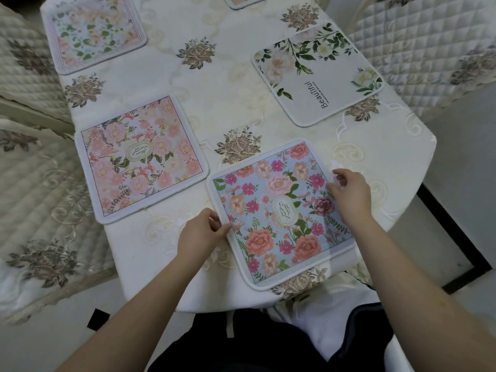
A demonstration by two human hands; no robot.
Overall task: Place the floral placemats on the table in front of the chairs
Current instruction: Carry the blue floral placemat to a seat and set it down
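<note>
1. A quilted cream chair cover with brown embroidered roses (pixel 40 200) is sitting at the far left, beside the table draped in a cream embroidered tablecloth (pixel 230 84).
2. A pale square placemat with green leaves (pixel 92 30) is lying at the far left corner.
3. A pink-flowered square placemat (pixel 141 159) is lying flat nearer, just beside the next mat.
4. The left hand (pixel 200 234) is pinching the left edge of a light-blue square placemat with pink and coral roses (pixel 276 213), which is lying at the table's near edge.
5. The right hand (pixel 349 196) is gripping that mat's right edge, fingers curled.
6. A white placemat with green sprigs (pixel 318 76) is lying at the right, near a grey quilted chair (pixel 418 41).
</note>
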